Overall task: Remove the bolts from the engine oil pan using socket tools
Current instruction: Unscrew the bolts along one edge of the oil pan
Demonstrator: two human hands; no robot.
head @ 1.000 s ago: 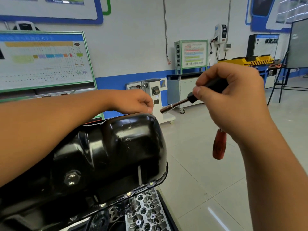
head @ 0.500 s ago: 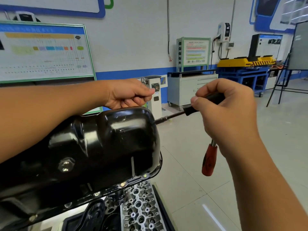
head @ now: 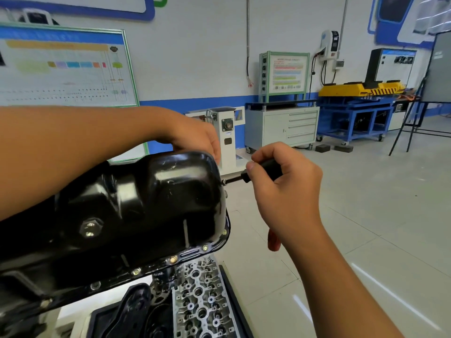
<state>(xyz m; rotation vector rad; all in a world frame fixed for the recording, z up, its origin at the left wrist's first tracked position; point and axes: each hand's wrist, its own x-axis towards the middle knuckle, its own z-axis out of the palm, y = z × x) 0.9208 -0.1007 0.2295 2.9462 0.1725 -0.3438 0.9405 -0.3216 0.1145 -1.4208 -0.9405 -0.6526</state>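
A glossy black oil pan [head: 136,206] fills the lower left of the head view, with several brass-coloured bolts [head: 204,247] along its near flange and a drain plug [head: 90,228] on its side. My left hand [head: 195,140] reaches over the top of the pan to its far right corner, fingertips hidden behind the rim. My right hand [head: 283,189] grips the black handle of a socket driver [head: 263,170], whose metal shaft points left and meets the pan's far edge. A red-handled tool [head: 273,241] hangs below the same hand, mostly hidden by the wrist.
A bare aluminium cylinder head [head: 202,303] lies on a black tray below the pan. A white engine stand [head: 225,132], a grey drawer cabinet [head: 288,125], a blue and yellow bench [head: 358,103] and an easel [head: 415,118] stand across the tiled floor.
My right hand has moved down and left, bringing the driver's shaft to the pan's far edge. My left hand has slid down behind the pan's corner.
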